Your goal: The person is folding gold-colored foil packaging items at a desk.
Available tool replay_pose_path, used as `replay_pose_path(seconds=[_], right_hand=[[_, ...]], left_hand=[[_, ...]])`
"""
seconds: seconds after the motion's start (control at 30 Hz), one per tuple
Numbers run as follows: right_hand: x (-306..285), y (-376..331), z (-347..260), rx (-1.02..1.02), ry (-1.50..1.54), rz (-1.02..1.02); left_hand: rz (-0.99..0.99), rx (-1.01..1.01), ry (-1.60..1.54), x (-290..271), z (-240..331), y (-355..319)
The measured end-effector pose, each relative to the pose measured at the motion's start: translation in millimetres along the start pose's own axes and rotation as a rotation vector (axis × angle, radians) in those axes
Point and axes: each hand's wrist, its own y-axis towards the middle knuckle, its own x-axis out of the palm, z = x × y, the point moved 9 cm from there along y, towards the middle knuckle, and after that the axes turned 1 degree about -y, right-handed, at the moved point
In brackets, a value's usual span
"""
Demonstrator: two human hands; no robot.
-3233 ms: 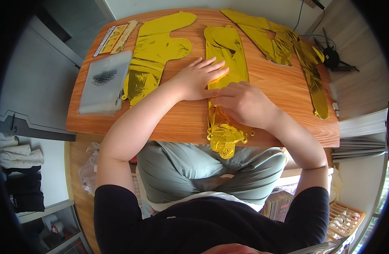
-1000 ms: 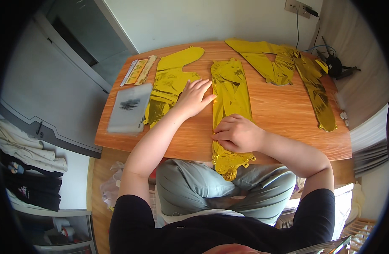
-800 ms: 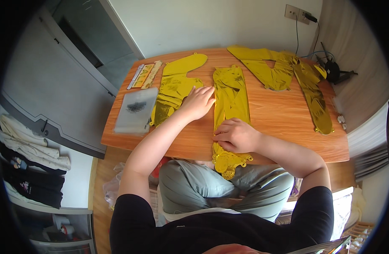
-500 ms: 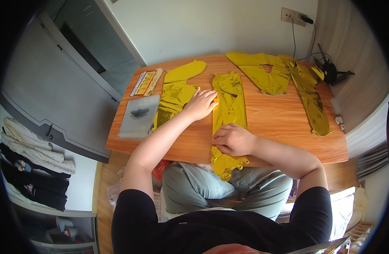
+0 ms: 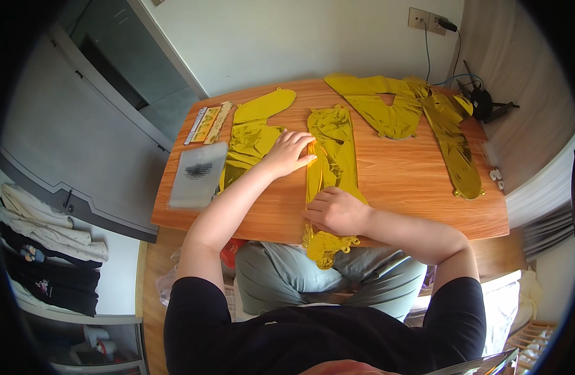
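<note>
A flat, uninflated gold foil balloon (image 5: 344,169) lies lengthwise in front of me, its crinkled near end hanging over the table's front edge. At its left edge, about halfway up, my left hand (image 5: 289,154) rests with fingers and thumb apart, fingertips touching the foil. Closer to me, my right hand (image 5: 339,211) lies over the balloon's lower part, its fingers curled at the left edge; the fingertips are partly hidden. Left of my left hand is a second flat gold foil balloon (image 5: 265,109).
More flat gold foil balloons (image 5: 394,115) lie at the back right of the wooden table (image 5: 403,206). At left are a clear plastic sleeve (image 5: 199,178) and some small flat packets (image 5: 206,125). A black router (image 5: 482,103) with cables stands at the far right corner.
The view has shifted slightly. Against the balloon, my right hand has slid a little toward me along the left edge; my left hand stays nearly in place.
</note>
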Motion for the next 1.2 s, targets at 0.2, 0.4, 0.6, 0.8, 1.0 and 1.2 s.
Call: replay_pose_path(seconds=[0.2, 0.4, 0.6, 0.8, 1.0, 1.2], right_hand=[[-0.2, -5.0, 16.4, 0.105, 0.215, 0.088], [-29.5, -18.4, 77.1, 0.462, 0.236, 0.319], [-11.5, -37.1, 110.4, 0.777, -0.070, 0.127], [-16.2, -32.2, 102.4, 0.746, -0.076, 0.087], [-13.7, -31.6, 97.7, 0.732, -0.091, 0.043], [-14.9, -30.8, 94.1, 0.724, -0.117, 0.043]], left_hand=[[-0.014, -0.015, -0.016, 1.6, 0.0, 0.8], [0.002, -0.025, 0.003, 1.0, 0.2, -2.3], [0.009, -0.061, -0.071, 0.0, 2.5, -1.9], [0.049, -0.030, -0.074, -2.2, 3.6, -3.9], [0.076, 0.033, -0.059, -6.2, 8.0, -3.1], [0.034, 0.063, -0.014, -4.0, 4.4, -0.4]])
